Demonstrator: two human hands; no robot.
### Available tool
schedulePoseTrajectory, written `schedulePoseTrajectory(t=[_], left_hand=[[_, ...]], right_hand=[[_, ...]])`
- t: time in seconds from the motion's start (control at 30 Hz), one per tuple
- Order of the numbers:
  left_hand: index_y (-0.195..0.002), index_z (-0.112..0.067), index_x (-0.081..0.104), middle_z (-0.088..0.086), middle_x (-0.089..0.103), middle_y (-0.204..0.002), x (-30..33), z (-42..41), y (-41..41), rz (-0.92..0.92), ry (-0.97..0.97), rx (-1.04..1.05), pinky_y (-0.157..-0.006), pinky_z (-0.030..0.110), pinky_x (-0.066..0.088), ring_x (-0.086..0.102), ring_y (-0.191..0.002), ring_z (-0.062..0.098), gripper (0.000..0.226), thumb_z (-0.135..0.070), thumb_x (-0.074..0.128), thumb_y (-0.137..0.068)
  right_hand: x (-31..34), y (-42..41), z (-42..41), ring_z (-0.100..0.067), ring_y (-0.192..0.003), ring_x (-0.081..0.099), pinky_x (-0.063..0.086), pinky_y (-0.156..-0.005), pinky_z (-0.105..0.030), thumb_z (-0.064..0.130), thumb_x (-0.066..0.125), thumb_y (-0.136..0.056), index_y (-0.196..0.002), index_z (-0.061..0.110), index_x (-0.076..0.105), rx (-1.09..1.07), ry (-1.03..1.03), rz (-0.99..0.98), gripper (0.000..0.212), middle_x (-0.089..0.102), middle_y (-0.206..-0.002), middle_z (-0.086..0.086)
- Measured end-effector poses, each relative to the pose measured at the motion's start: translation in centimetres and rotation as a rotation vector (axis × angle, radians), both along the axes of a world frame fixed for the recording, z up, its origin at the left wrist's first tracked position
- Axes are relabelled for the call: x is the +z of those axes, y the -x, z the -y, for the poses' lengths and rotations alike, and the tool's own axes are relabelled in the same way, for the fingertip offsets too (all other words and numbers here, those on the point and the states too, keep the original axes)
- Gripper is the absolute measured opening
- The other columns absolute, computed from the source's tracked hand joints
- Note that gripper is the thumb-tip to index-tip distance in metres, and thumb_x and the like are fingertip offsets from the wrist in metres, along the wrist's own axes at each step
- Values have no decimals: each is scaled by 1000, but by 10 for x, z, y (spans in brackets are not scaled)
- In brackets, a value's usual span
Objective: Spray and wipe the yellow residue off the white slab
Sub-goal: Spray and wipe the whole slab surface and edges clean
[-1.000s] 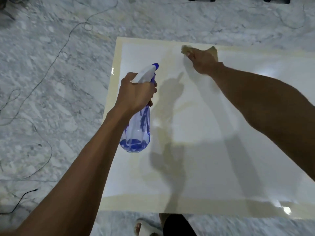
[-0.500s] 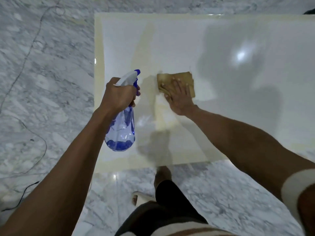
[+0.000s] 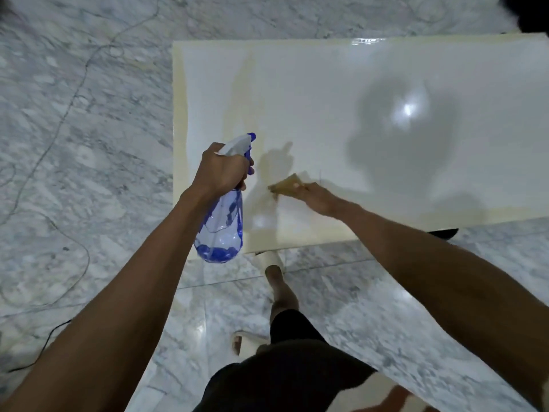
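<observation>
The glossy white slab (image 3: 341,93) lies flat on the marble floor, with yellow residue (image 3: 242,93) as a faint vertical streak left of centre and as a yellowish band along its edges. My left hand (image 3: 221,171) grips the neck of a clear blue spray bottle (image 3: 221,230) with a little blue liquid at its bottom, held over the slab's near left corner. My right hand (image 3: 319,197) presses a tan cloth (image 3: 286,184) flat on the slab near its front edge, just right of the bottle.
Grey-veined marble floor (image 3: 83,150) surrounds the slab. Thin cables (image 3: 78,84) run across the floor at the left. My leg and sandalled foot (image 3: 271,260) stand against the slab's near edge. A dark object (image 3: 444,232) pokes out under the front edge at right.
My right hand has dragged the cloth from the slab's far edge down the yellow streak to near the front edge. The left hand keeps holding the bottle. The view has tilted downward.
</observation>
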State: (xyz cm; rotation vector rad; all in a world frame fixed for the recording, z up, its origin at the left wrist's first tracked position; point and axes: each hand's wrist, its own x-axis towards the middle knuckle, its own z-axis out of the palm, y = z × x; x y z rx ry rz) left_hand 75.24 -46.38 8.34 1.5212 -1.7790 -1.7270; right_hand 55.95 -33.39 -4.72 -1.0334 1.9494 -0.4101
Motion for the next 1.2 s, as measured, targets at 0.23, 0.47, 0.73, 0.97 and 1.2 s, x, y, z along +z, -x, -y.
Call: schedulePoseTrajectory(t=[0.23,0.47,0.73,0.97,1.2], left_hand=[[-80,-12,67,14,72,-85,12,73,41,-56,48,37,-54,31,53,59,-61,26,21,1,50,-79],[-88,8,68,25,73,-87,-13,169,76,-18,89,108,-49,25,50,54,-46,20,27,-8,50,-74],[-88,5,70,21,73,-86,-56,217,70,41,84,191,-49,27,51,52,-44,17,24,-1,49,-79],[-84,-4,69,23,72,-91,-41,190,44,41,50,168,-46,24,50,52,-46,20,20,-1,49,-78],[-88,5,69,24,73,-93,-18,102,-12,60,48,123,-45,21,49,51,-44,20,23,3,47,-81]], right_hand=[[65,124,138,-25,-108,69,57,-91,-42,43,39,-105,-128,9,60,-449,128,448,46,70,-120,-8],[43,169,344,-27,-92,61,40,-73,-34,56,24,-100,-118,3,61,-25,254,-270,67,66,-105,-17],[-88,128,414,-31,-153,8,8,-122,-51,43,17,-107,-158,25,14,277,-6,-655,55,9,-167,-8],[-94,77,313,-32,-153,9,8,-122,-54,45,26,-106,-156,31,24,320,143,-667,52,15,-166,-7],[-92,-22,125,-35,-148,27,21,-117,-55,46,21,-100,-150,28,41,382,146,-640,57,34,-159,-10]])
